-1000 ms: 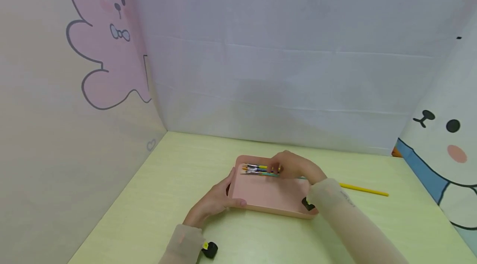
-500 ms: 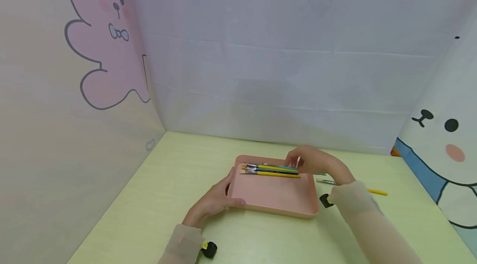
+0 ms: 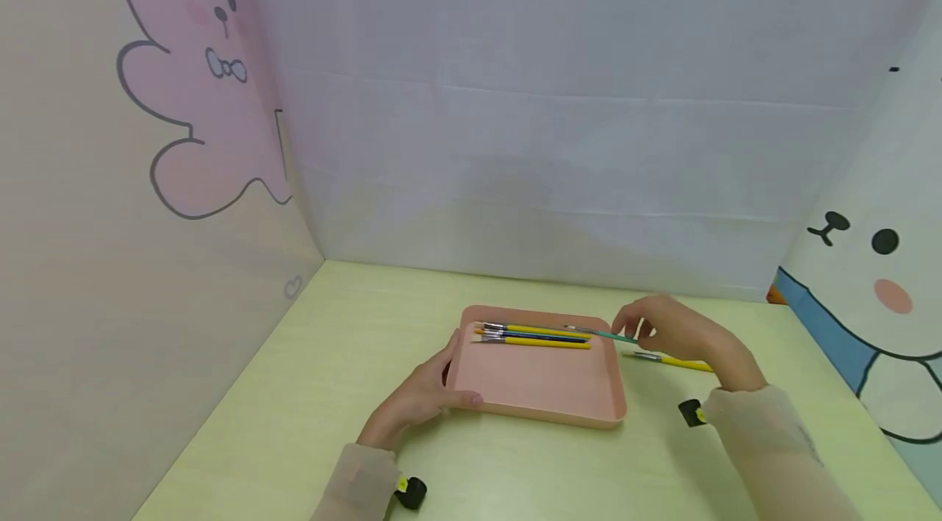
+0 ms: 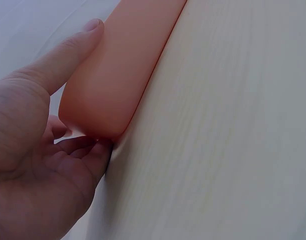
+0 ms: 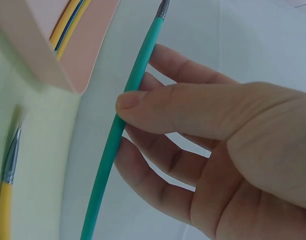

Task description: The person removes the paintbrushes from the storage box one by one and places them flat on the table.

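Note:
A teal-handled paintbrush [image 5: 128, 95] is pinched between the thumb and fingers of my right hand [image 3: 673, 333]. Its bristle end reaches left over the right rim of the pink tray [image 3: 530, 378]. In the right wrist view, the hand [image 5: 208, 135] shows the thumb on the near side of the handle and fingertips behind it. My left hand [image 3: 423, 394] grips the tray's front left corner; in the left wrist view its thumb [image 4: 68, 52] lies along the pink wall and the fingers curl at the corner. Several paintbrushes [image 3: 537, 343] with yellow and dark blue handles lie together inside the tray.
Right of the tray, a yellow-handled paintbrush [image 3: 680, 363] lies on the pale table [image 3: 530, 472], partly hidden behind my right wrist. Fabric with printed cartoon animals hangs round the back and sides. A small black device [image 3: 692, 413] sits at my right sleeve.
My right hand has moved right from over the tray, drawing the teal paintbrush out past the right rim. The left hand keeps its grip on the tray.

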{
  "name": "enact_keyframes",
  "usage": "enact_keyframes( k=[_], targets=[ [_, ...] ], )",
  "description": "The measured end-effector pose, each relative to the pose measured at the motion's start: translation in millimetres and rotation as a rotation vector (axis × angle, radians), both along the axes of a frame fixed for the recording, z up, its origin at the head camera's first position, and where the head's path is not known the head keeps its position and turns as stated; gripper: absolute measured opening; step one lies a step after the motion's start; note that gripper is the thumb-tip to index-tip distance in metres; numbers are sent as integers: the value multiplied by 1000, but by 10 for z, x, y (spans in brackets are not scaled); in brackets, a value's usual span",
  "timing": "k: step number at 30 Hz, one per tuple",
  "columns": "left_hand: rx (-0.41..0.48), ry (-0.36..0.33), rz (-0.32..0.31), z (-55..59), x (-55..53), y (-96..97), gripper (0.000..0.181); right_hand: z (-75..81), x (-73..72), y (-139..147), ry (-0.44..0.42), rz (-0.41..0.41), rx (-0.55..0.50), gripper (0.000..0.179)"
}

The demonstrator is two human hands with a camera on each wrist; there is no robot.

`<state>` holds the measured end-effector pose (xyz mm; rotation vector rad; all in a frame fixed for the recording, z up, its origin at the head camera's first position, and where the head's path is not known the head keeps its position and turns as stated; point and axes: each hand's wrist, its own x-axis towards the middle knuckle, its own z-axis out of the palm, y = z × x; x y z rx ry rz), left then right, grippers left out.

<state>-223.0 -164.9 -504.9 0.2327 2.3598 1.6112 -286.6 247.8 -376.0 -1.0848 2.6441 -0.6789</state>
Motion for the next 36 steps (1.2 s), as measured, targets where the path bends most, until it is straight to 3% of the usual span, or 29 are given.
enact_keyframes(
  k=[6, 14, 21, 30, 36],
  targets=[
    [-4, 3, 1, -13, -1, -25, 130, -79, 111, 190, -4, -85, -10, 35],
    [7, 2, -8, -2, 5, -15, 129, -177, 186, 414, 6, -133, 10, 34],
    [6, 17, -25, 4, 6, -1, 127, -352, 253, 602, 52, -146, 20, 39],
    [3, 8, -18, 10, 10, 3, 127, -450, 288, 675, 31, -217, 35, 39],
    [-3, 8, -12, 14, -3, -2, 128, -471, 265, 706, 88, -217, 51, 39]
  ],
)
